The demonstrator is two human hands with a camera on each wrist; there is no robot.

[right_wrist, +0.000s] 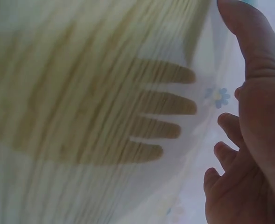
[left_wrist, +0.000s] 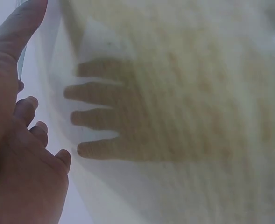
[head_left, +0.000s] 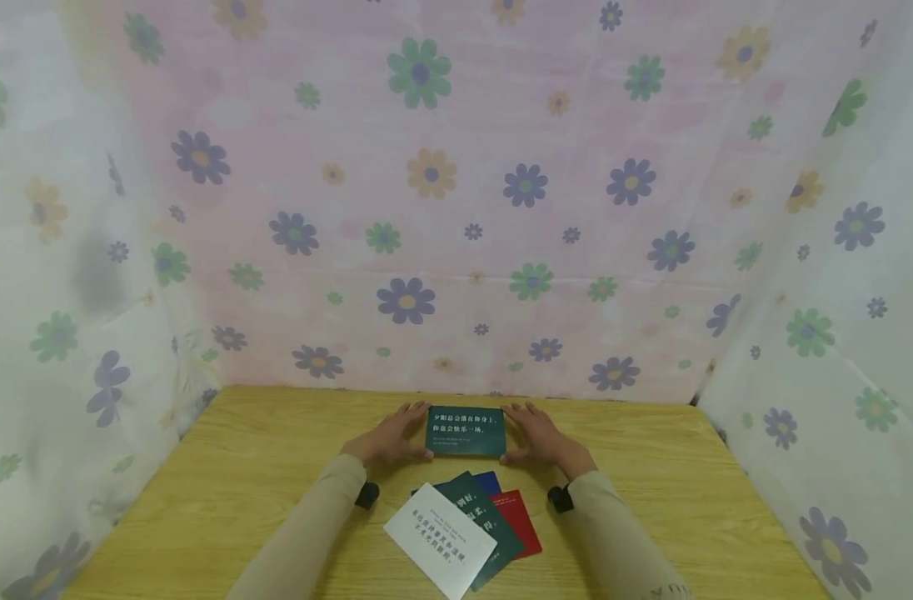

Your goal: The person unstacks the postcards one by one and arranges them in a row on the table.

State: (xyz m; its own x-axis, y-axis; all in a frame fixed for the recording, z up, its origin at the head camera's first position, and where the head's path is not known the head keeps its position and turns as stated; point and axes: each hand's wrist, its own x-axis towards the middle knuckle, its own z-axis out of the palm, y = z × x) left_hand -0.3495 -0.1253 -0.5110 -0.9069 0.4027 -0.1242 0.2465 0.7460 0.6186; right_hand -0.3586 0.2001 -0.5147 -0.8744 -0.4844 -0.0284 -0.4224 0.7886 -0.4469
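Note:
A dark green card (head_left: 466,442) with white printed lettering lies between the two hands towards the back of the table, in the head view. The left hand (head_left: 389,439) is at its left edge, fingertips by the top corner and thumb by the bottom one. Mirroring it, the right hand (head_left: 544,440) touches along the right edge with its fingers extended and thumb spread. Both wrist views show the thumb apart from the loosely extended fingers, on the left hand (left_wrist: 25,172) and the right hand (right_wrist: 263,126); the card's printed face is hidden there.
Nearer the body, between the forearms, several cards overlap in a fan: a white card (head_left: 440,537) on top, another green card (head_left: 507,546), a red card (head_left: 527,529) and a blue card (head_left: 490,482). Flowered cloth (head_left: 471,250) encloses the wooden table (head_left: 202,500) behind and at both sides.

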